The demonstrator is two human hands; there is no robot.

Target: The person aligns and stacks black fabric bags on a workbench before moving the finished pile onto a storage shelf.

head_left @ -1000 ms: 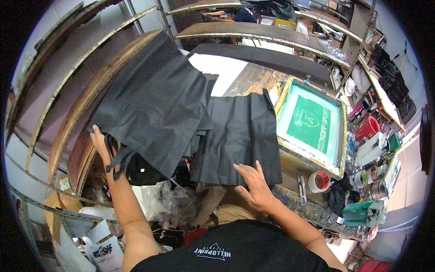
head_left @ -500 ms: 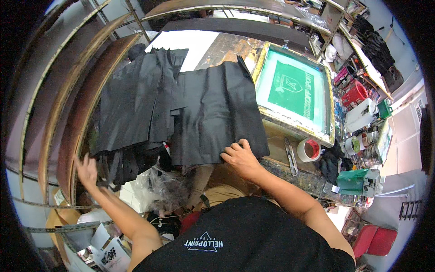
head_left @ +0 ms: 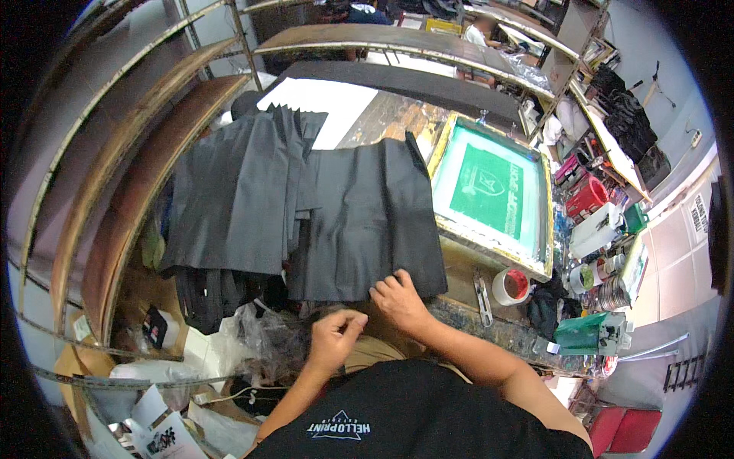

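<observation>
Two black fabric stacks point(head_left: 306, 206), one green screen frame point(head_left: 493, 191).

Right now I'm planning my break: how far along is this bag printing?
Done: one black fabric piece lies flat beside the green screen frame. In hand: the right hand presses its near edge; the left hand hovers below. Left: the black stack.

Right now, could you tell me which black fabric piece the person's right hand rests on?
The flat black fabric piece beside the green printing screen; the right hand presses its near edge.
</observation>
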